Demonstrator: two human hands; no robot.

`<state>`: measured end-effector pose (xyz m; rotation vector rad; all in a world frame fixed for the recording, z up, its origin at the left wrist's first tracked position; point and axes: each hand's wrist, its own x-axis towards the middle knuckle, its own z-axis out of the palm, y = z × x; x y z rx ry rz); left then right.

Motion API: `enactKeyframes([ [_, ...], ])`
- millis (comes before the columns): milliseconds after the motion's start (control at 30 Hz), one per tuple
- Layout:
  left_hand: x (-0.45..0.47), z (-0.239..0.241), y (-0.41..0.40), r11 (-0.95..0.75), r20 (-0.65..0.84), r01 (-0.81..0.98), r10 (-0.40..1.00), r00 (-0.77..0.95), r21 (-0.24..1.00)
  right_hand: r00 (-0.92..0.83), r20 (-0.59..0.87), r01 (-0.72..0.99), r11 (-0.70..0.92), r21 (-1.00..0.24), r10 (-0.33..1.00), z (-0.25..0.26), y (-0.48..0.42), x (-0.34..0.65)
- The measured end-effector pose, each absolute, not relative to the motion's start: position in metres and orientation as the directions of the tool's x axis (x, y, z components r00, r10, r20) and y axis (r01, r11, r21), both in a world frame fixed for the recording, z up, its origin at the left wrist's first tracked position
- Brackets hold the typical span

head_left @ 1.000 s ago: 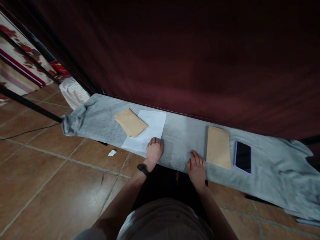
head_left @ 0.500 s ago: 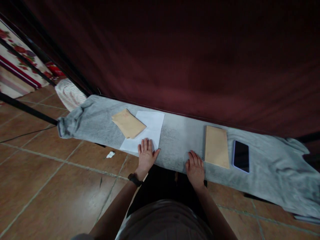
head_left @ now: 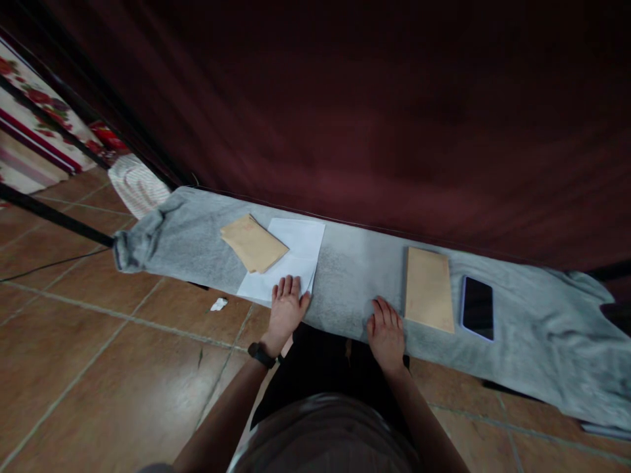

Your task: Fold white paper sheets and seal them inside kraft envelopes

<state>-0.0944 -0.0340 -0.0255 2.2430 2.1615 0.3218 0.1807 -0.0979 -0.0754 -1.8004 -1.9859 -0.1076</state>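
My left hand (head_left: 286,307) lies flat on the near edge of some white paper sheets (head_left: 300,246), its fingers stretched out. Tan envelopes (head_left: 255,244), slightly fanned, lie across the left part of the white paper, just beyond my fingertips. My right hand (head_left: 386,333) rests palm down on the grey cloth (head_left: 362,276) at its front edge, fingers extended and holding nothing. Close to its right is a flat tan stack (head_left: 428,289), perhaps more envelopes. A phone (head_left: 477,307) with a dark screen and a pale purple case lies right of that stack.
A dark red curtain (head_left: 365,131) hangs along the far edge of the cloth-covered bench. Black metal bars (head_left: 59,217) stand at the left. On the tiled floor (head_left: 98,368) lie a crumpled white scrap (head_left: 219,304) and a thin black cable (head_left: 49,266).
My left hand has shifted slightly toward me, and its thumb has drawn in closer to the fingers. The right hand, papers and phone stay in place.
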Motion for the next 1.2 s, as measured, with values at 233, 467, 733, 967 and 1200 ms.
enactKeyframes([
  [233, -0.108, -0.017, -0.029, -0.015, 0.175, 0.946, 0.983, -0.045, 0.323, -0.041, 0.373, 0.96, 0.14, -0.241, 0.927, -0.077, -0.098, 0.181],
  [467, -0.108, -0.009, -0.03, 0.091, 0.148, 0.943, 0.978, -0.145, 0.321, -0.035, 0.379, 0.951, 0.147, -0.272, 0.925, -0.078, -0.098, 0.181],
  [733, -0.096, -0.021, -0.027, -0.087, 0.259, 0.96, 0.966, 0.016, 0.266, -0.024, 0.377, 0.945, 0.144, -0.294, 0.926, -0.075, -0.098, 0.179],
  [967, -0.09, -0.026, -0.021, -0.064, 0.266, 0.968, 0.964, -0.003, 0.245, -0.046, 0.411, 0.897, 0.219, -0.385, 0.911, -0.068, -0.101, 0.19],
  [1200, -0.089, -0.017, -0.019, 0.003, 0.193, 0.968, 0.98, -0.052, 0.249, 0.128, 0.513, 0.952, 0.041, -0.305, 0.849, -0.056, -0.102, 0.232],
])
